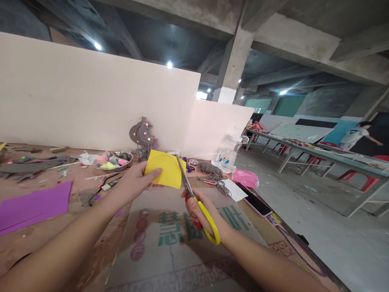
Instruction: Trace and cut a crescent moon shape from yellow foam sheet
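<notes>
Between the thumb and fingers of my left hand [146, 178] is a sheet of yellow paper [165, 168], lifted above the table, with a curved line drawn on it. My right hand [202, 209] is closed around scissors [209, 219] with one yellow and one red handle. The scissor blades point up and away from me along the right edge of the paper. Under both hands lies a flat cardboard sheet [146, 259] with green and purple print.
Purple paper [39, 205] lies left; a bowl of coloured clay [129, 158] and dark moon decoration [142, 132] stand behind. To the right are grey yarn [211, 170], a clear jug [227, 154], a pink packet [245, 177] and a phone [254, 200]. A person [355, 136] stands by another table.
</notes>
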A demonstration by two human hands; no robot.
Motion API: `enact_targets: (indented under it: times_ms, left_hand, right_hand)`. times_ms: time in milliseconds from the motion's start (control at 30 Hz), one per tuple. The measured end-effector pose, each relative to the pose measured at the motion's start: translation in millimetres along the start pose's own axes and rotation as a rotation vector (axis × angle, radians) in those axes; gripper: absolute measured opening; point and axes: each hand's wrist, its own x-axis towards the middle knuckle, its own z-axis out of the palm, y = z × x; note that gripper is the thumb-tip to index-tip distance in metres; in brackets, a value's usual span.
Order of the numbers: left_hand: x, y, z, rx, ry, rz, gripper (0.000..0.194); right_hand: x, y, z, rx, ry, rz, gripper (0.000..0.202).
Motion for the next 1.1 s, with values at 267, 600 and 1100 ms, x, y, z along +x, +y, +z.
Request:
enact_targets:
  times_ms: [267,600,1100]
  left_hand:
    - [0.9,-2.0,-1.5,-0.029,-0.012,-0.023,0.048]
    - [1.7,-2.6,-3.8,0.004,0.048,-0.057,0.047]
    - [3.2,-4.1,-6.1,0.054,0.075,-0.045,0.045]
  right_hand:
    - [-0.8,-0.5,2.6,0.050,0.001,0.000,0.054]
    - [-1.7,0.6,3.8,0.044,0.009,0.005,0.055]
    - [-0.4,2.6,2.5,0.040,-0.011,0.013,0.054]
